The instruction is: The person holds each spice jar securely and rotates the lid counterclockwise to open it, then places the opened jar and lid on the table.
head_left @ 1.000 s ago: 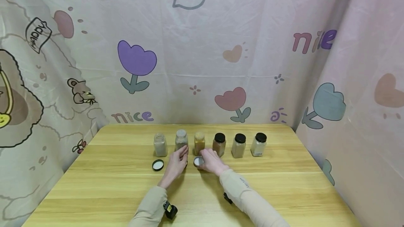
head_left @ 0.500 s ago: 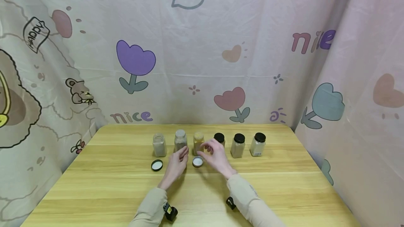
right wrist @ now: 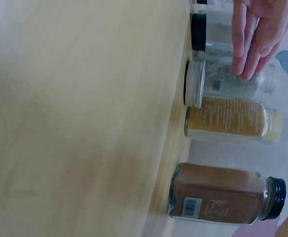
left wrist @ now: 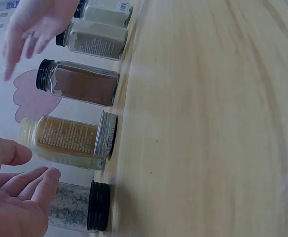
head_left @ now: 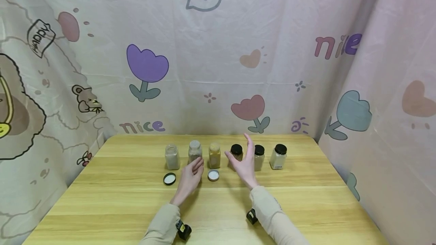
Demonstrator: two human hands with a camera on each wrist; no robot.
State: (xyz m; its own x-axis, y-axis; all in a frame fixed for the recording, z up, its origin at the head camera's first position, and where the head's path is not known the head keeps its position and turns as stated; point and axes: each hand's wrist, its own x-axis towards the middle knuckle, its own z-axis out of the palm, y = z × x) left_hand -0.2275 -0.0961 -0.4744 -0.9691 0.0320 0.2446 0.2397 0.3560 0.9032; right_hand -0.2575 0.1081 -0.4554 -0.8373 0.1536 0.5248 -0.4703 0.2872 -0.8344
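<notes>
Six spice jars stand in a row on the wooden table. The three on the left have no caps: a pale one, a grey one and a yellow one. Two lids lie in front of them. My left hand rests on the table before the grey jar, fingers relaxed, holding nothing, beside a black lid. My right hand is raised with straight fingers in front of the capped brown jar, apart from it and holding nothing.
Two more black-capped jars stand at the right end of the row. Printed cloth hangs close behind the table and along both sides. Bare tabletop lies in front of the lids, toward the near edge.
My right hand has left the lid in front of the yellow jar and risen to the right, in front of the capped brown jar. The left hand has stayed put.
</notes>
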